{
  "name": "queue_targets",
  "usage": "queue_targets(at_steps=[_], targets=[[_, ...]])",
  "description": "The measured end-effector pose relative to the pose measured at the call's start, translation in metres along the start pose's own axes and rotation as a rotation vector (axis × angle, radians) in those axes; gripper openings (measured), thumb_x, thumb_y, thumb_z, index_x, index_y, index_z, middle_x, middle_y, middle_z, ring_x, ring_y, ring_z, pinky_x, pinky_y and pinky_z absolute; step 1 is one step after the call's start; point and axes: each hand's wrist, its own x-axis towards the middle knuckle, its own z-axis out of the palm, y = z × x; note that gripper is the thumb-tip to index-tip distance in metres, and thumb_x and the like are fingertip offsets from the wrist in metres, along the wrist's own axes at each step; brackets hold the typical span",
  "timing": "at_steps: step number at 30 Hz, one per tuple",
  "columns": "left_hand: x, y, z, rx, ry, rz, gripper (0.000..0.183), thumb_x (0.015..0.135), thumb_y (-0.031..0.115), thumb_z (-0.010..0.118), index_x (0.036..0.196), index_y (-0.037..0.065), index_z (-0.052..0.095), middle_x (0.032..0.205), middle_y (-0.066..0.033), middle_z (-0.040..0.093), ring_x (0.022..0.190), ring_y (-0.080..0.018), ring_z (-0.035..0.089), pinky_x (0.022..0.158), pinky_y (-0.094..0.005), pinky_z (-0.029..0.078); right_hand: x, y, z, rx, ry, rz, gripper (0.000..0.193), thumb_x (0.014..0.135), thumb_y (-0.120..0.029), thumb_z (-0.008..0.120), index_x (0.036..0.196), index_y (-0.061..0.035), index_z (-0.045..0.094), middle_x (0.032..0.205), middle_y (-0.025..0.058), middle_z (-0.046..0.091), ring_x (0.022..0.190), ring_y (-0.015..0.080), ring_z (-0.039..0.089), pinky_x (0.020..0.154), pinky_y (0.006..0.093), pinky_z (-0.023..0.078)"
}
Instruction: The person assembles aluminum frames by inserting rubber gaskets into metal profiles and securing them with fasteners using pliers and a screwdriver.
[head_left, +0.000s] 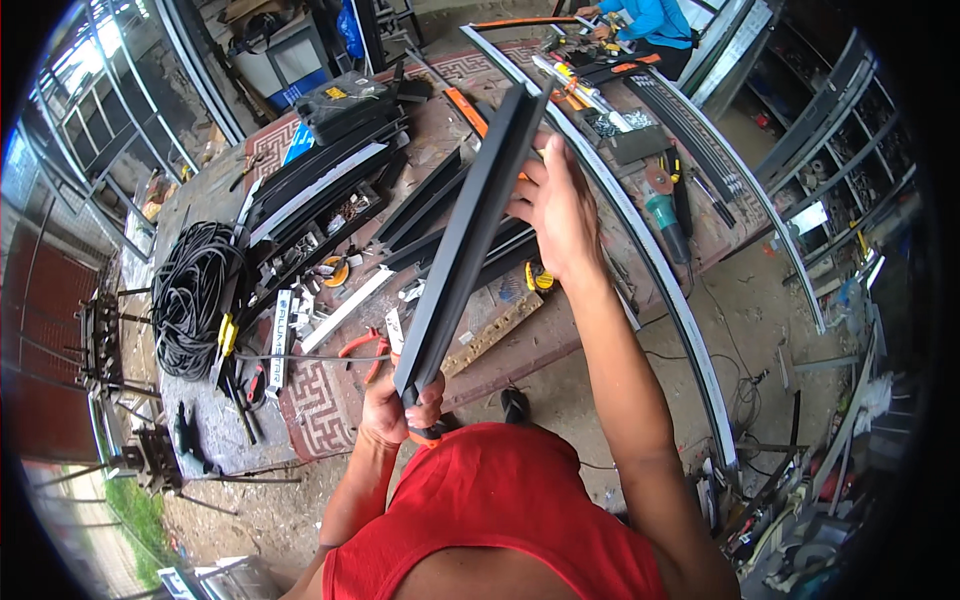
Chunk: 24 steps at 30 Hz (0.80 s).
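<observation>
A long dark grey metal profile [470, 230] with a lengthwise channel slants up before me, over the worktable. Its lower end is in my left hand [395, 410], fingers closed round it. A black and orange handle [425, 437] shows just under that hand; the rest of this tool is hidden. My right hand [560, 210] is beside the upper part of the profile, thumb raised and fingers apart. Its fingertips reach the profile's right edge; whether they press on it I cannot tell. Red-handled pliers [370, 350] lie on the table near my left hand.
The worktable [325, 400] bears a coil of black cable [195, 300], several dark profiles, a black case [345, 105] and a yellow tape measure [540, 276]. A long curved frame [640, 250] crosses its right side, near a green angle grinder [665, 215]. A person in blue [655, 25] works at the far end.
</observation>
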Motion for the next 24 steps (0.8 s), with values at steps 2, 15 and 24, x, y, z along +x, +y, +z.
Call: queue_targets(at_steps=[2, 15, 24], targets=[[0.002, -0.002, 0.018, 0.119, 0.078, 0.008, 0.048, 0.102, 0.038, 0.055, 0.126, -0.003, 0.051, 0.089, -0.0156, 0.059, 0.052, -0.0106, 0.045, 0.044, -0.0249, 0.037, 0.023, 0.003, 0.004, 0.242, 0.017, 0.128, 0.054, 0.108, -0.049, 0.037, 0.127, -0.0002, 0.052, 0.114, 0.0155, 0.069, 0.097, 0.0304, 0.07, 0.084, 0.0402, 0.058], [0.016, -0.003, 0.035, 0.122, 0.181, 0.139, 0.024, 0.099, 0.011, 0.065, 0.123, 0.007, 0.062, 0.118, -0.0195, 0.069, 0.061, -0.0071, 0.046, 0.054, -0.0215, 0.042, 0.093, 0.042, -0.067, 0.388, 0.347, 0.128, 0.034, 0.106, -0.022, 0.038, 0.113, 0.0054, 0.057, 0.104, 0.0152, 0.065, 0.091, 0.0264, 0.066, 0.089, 0.0436, 0.058], [0.019, -0.005, 0.041, 0.104, 0.081, 0.203, 0.017, 0.098, 0.013, 0.067, 0.112, 0.004, 0.063, 0.1, -0.0125, 0.07, 0.063, -0.0064, 0.047, 0.058, -0.023, 0.043, 0.087, 0.064, -0.076, 0.568, 0.178, 0.152, 0.027, 0.103, -0.017, 0.046, 0.091, 0.0025, 0.059, 0.082, 0.0107, 0.061, 0.074, 0.0215, 0.061, 0.073, 0.0317, 0.059]])
